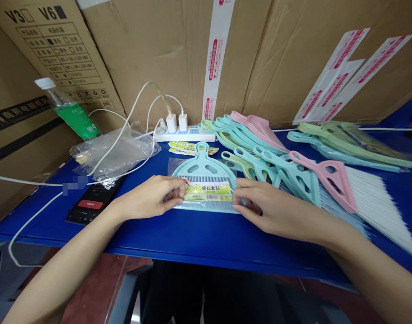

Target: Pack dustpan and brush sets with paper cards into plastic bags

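Observation:
A light-blue dustpan with a matching brush lies flat on the blue table, handle pointing away from me, with clear plastic around its edges. Across its bristles runs a yellow-green printed label. My left hand is closed at the label's left end, thumb and fingers pinched together. At the right end, my right hand pinches in the same way. Fingers cover both label ends, so where label and plastic meet is hidden. Just behind the dustpan lie more yellow-green labels.
To the right are stacked dustpans, loose brushes and bagged dustpans. A power strip with white cables stands at the back. Left are a phone, clear plastic bags and a leaning bottle. Cardboard boxes wall the back.

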Available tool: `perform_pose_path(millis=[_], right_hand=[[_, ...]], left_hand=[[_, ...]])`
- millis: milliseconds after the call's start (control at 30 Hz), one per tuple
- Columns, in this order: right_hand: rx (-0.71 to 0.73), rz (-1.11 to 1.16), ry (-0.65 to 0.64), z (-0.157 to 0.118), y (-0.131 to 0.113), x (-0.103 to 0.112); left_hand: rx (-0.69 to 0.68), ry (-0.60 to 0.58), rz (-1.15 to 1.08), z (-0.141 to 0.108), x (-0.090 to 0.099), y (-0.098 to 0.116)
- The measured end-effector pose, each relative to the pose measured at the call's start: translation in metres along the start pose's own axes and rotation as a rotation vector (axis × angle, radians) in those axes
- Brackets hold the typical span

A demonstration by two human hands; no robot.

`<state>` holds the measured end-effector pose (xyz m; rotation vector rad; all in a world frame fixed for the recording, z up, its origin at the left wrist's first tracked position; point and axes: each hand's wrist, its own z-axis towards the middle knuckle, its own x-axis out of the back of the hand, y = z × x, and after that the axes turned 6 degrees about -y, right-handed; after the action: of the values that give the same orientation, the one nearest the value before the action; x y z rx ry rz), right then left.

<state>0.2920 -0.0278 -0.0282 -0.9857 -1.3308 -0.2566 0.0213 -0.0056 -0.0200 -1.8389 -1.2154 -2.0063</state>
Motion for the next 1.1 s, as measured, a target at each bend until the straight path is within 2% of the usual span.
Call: perform_pose_path(millis=[267,533,667,900,1100], right_hand=[[-0.058,0.026,0.084,0.001,0.002,-0.005],[-0.117,0.023,0.118,0.002,0.003,-0.009],[-0.130,0.030,0.119,0.005,0.005,-0.010],[-0.137,0.050,0.085,0.005,0.002,-0.008],[-0.129,0.049,0.084,0.004,0.003,-0.007]], left_hand=[[0.052,-0.004,0.035,-0.001,0.000,0.004],[0.052,0.011,0.069,-0.001,-0.003,0.004],[0.099,0.026,0.103,0.000,-0.006,0.008],[0.256,0.044,0.299,0.004,-0.008,0.012],[0.311,0.118,0.463,0.003,-0.005,0.007]])
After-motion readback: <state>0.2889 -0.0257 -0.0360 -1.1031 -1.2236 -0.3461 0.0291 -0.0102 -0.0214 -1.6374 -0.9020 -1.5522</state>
